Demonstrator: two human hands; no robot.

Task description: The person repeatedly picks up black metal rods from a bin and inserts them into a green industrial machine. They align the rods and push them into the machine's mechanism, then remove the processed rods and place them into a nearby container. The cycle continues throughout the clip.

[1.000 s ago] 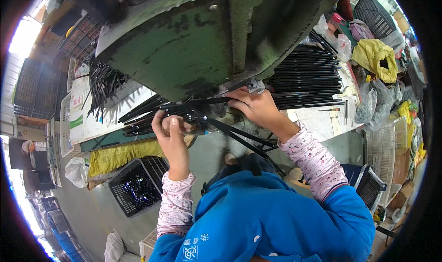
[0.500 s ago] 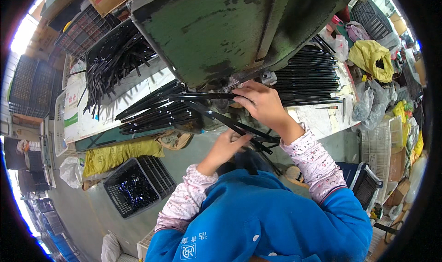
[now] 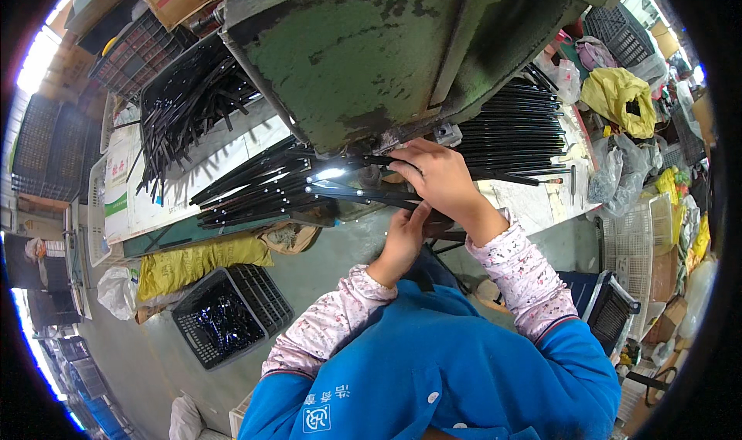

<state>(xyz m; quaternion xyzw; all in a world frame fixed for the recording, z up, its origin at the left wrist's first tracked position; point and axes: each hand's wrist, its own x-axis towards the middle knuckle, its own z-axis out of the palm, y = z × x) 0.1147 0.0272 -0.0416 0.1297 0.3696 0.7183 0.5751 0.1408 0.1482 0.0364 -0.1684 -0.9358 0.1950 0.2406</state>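
Note:
My right hand is closed on a black strip just under the lower edge of a green machine. One strip end sticks out to the right, past that hand. Close below it, my left hand pinches the end of another black strip, which runs left toward a fanned pile of black strips with shiny round spots. Where the held strips meet, near the machine's edge, glare and overlap hide the detail.
A heap of black strips lies at the back left and a neat row at the right of the table. A black crate with dark parts and a yellow sack are on the floor at left. The machine overhangs my hands.
My left hand has moved up and right, close to my right hand. The strips that slanted down toward my body now lie nearly level. The right hand has barely moved.

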